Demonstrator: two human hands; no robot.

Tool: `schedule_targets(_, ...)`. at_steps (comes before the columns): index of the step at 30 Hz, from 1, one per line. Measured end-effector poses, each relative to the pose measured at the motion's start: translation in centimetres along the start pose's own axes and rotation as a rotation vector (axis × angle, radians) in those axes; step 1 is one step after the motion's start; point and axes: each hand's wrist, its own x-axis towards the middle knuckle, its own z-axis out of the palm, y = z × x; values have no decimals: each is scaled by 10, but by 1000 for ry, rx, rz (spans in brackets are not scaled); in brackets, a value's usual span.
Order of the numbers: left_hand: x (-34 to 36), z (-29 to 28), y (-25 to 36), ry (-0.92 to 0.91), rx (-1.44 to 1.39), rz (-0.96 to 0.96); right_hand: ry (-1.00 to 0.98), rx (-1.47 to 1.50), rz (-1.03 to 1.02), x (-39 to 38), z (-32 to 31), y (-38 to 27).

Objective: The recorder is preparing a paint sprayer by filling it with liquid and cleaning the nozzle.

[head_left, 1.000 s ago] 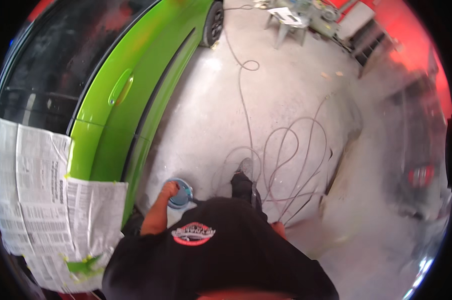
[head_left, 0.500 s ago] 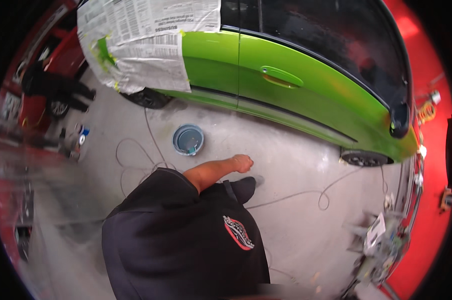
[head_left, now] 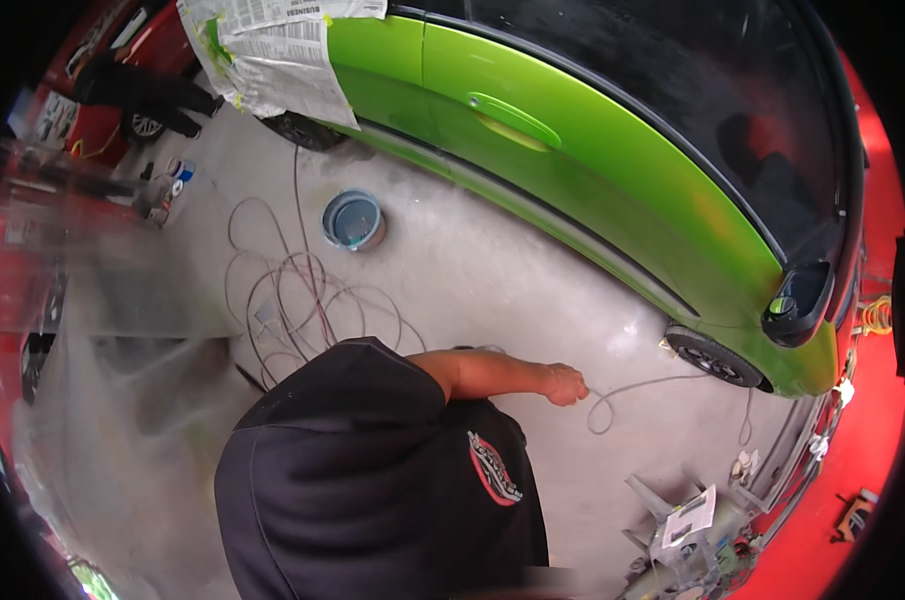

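Note:
My left hand [head_left: 565, 384] reaches right at waist height, fingers curled; whether they hold anything I cannot make out. A thin hose [head_left: 603, 410] shows on the floor just beside it. My right hand is out of sight. A green car [head_left: 612, 200] stands across from me, its door and side mirror [head_left: 800, 305] facing me, with taped newspaper [head_left: 292, 75] over part of its left end. A blue-grey bucket [head_left: 353, 219] with liquid and a small green item inside rests on the floor near the car, and tangled hose coils [head_left: 307, 295] lie below it.
At upper left a person in dark clothes [head_left: 137, 85] is beside a red car [head_left: 62, 105]. Hazy plastic sheeting [head_left: 132, 420] spans the lower left. Small cans [head_left: 175, 175] stand on the floor. A cluttered metal stand [head_left: 657, 500] is at lower right, before a red surface [head_left: 852, 450].
My view has swung round from along the car to side-on to it. My left hand has moved from over the bucket to the right, away from it.

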Motion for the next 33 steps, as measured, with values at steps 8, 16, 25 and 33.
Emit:
schedule_targets(8, 77, 124, -129, -89, 212, -151, 0, -326, -55, 16, -87, 146)
schedule_targets(16, 39, 93, -68, -742, 580, -689, 313, 233, 286, 69, -199, 188)
schedule_targets(25, 346, 115, 154, -135, 183, -239, 474, 375, 268, 213, -393, 186)
schedule_targets(33, 605, 121, 266, -190, 129, -91, 482, 560, 374, 352, -502, 159)
